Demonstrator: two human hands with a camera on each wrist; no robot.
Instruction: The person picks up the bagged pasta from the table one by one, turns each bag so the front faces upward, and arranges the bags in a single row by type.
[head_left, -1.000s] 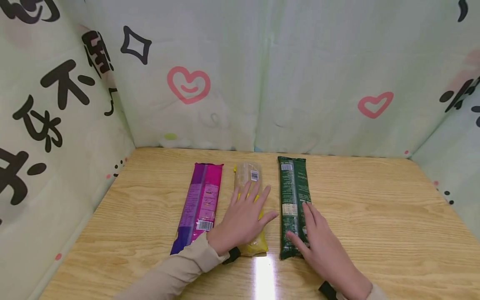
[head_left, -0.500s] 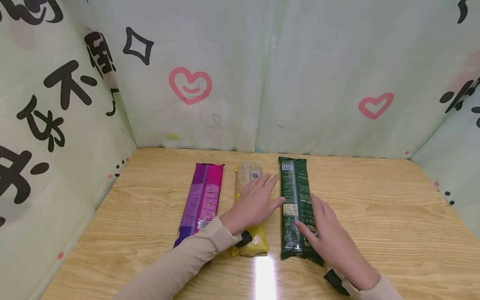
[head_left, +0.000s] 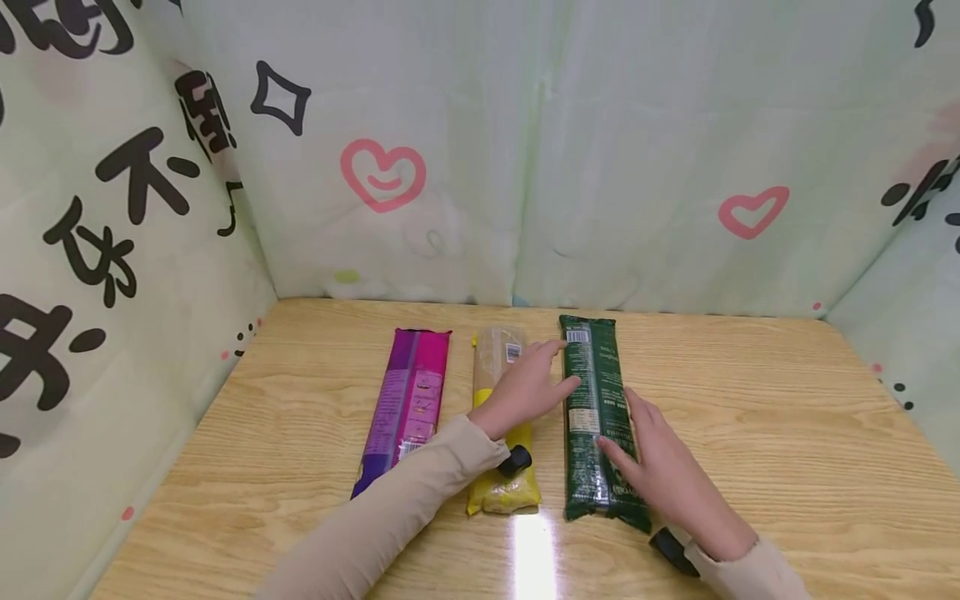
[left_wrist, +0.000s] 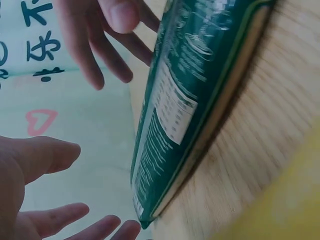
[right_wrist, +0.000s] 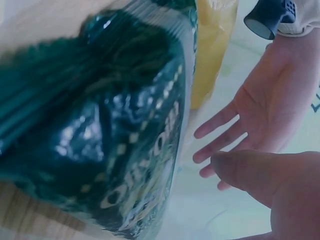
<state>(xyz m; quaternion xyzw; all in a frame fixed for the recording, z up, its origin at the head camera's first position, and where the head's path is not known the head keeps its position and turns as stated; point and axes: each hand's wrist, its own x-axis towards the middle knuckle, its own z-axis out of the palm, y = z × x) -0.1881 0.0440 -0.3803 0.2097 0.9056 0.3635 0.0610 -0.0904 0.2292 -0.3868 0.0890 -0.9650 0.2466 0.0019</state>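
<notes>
A long dark green spaghetti packet [head_left: 592, 392] lies lengthwise on the wooden table, between my two hands. My left hand [head_left: 525, 385] reaches across the yellow packet [head_left: 513, 487], its fingertips right at the green packet's left edge. Along the other edge lies my right hand [head_left: 663, 462], fingers beside the packet and thumb over its printed face. In the left wrist view the fingers of my right hand [left_wrist: 107, 37] pass partly behind the green packet [left_wrist: 190, 100]. Both hands have loosely extended fingers. The sleeve and hand hide part of the yellow packet, which has a transparent far end.
A purple and pink packet [head_left: 408, 392] lies to the left, its near end partly behind the left sleeve [head_left: 420, 492]. Patterned cloth walls [head_left: 615, 150] rise at the back and sides of the wooden table [head_left: 787, 417].
My left hand has moved right from over the yellow packet to the green packet's left edge. My right hand has shifted slightly right, from on the green packet to its right edge.
</notes>
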